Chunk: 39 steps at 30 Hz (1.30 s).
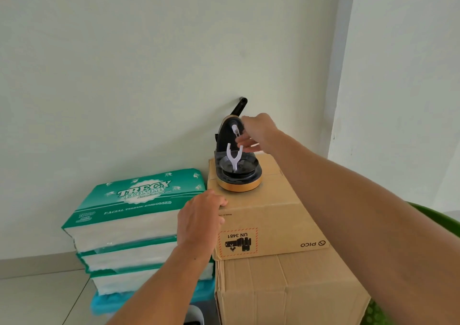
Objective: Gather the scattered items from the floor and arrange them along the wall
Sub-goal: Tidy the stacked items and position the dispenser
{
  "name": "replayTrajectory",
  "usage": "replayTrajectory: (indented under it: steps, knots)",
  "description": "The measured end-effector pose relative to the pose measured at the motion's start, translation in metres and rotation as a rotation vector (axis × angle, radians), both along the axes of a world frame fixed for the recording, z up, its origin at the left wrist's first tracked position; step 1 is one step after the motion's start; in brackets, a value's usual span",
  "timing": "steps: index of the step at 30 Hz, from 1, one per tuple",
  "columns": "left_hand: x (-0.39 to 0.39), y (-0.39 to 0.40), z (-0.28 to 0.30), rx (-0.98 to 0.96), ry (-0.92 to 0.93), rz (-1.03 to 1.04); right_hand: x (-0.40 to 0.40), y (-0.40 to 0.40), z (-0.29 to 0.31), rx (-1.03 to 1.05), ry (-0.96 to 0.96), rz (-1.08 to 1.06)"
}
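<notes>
A black device with a gold base (237,172) stands on a small cardboard box (268,215) against the wall. A white Y-shaped plastic piece (234,156) stands upright in its round tray. My right hand (256,134) reaches to the device, fingers pinching one prong of the white piece. My left hand (199,219) rests on the near left corner of the small box, fingers curled over its edge. The small box sits on a larger cardboard box (293,290).
Three green-and-white facial tissue packs (129,225) are stacked left of the boxes, on a blue pack (104,302) on the tiled floor. A green basket edge (433,220) shows at the right. The wall has a protruding corner at right.
</notes>
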State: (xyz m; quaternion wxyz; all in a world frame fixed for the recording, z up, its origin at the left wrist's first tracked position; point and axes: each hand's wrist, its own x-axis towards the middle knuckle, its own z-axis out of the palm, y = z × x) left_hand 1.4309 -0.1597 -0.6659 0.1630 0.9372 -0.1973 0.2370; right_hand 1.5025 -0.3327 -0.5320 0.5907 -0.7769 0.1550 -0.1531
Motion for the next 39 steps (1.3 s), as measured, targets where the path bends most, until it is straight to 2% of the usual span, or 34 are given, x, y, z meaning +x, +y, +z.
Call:
replayTrajectory:
  steps: [4,9,11,14,16,18,22,26,32,39]
  knots:
    - [-0.012,-0.003,-0.005,0.022,-0.028,-0.013,-0.051,-0.041,-0.045,-0.152,-0.185,-0.158]
    - [-0.027,-0.009,-0.011,0.113,-0.115,0.019,-0.151,-0.105,-0.132,-0.298,-0.21,-0.195]
    - [-0.032,-0.012,-0.014,0.196,-0.138,0.036,-0.183,-0.119,-0.147,-0.446,-0.257,-0.198]
    - [-0.042,-0.018,-0.017,0.3,-0.044,0.116,-0.223,-0.139,-0.166,-0.577,-0.274,-0.266]
    - [-0.051,-0.021,-0.02,0.297,0.019,0.166,-0.247,-0.157,-0.185,-0.66,-0.182,-0.292]
    - [-0.064,-0.025,-0.024,0.227,0.028,0.187,-0.271,-0.174,-0.21,-0.756,-0.004,-0.291]
    - [-0.099,-0.032,-0.048,0.15,-0.023,0.098,-0.314,-0.199,-0.268,-0.9,0.319,-0.367]
    - [-0.119,-0.032,-0.087,0.222,0.039,0.007,-0.317,-0.211,-0.299,-0.889,0.308,-0.408]
    - [-0.131,-0.026,-0.138,0.257,0.159,-0.01,-0.296,-0.223,-0.287,-0.81,0.217,-0.373]
    - [-0.144,-0.007,-0.161,0.249,0.206,-0.093,-0.278,-0.23,-0.284,-0.814,0.277,-0.388]
